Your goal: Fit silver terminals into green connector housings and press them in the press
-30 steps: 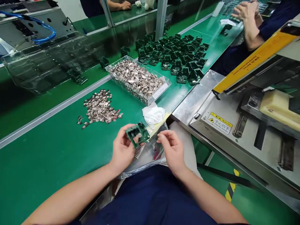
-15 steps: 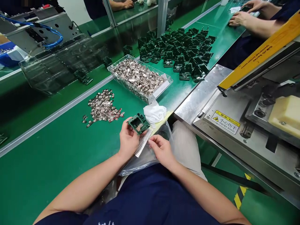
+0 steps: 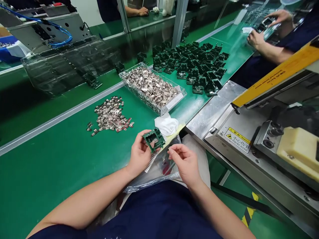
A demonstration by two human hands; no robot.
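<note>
Green board held in left hand, right hand pinching

The left hand [image 3: 141,154] grips a green, square-windowed circuit board [image 3: 159,138] by its edge, above the person's lap. The right hand [image 3: 185,162] is just beside it, thumb and forefinger pressed together on what appears to be a tiny piece, too small to identify. A silver, comb-like metal strip [image 3: 151,162] shows below the board. A crumpled white cloth [image 3: 166,125] lies beyond, near the edge of the green counter [image 3: 74,159].

Green circuit board [image 3: 159,136], silvery metal pieces [image 3: 112,117], green worktop [image 3: 74,166], white cloth [image 3: 167,126], navy shirt [image 3: 149,212], black-and-yellow striped tape [image 3: 249,212]
</note>
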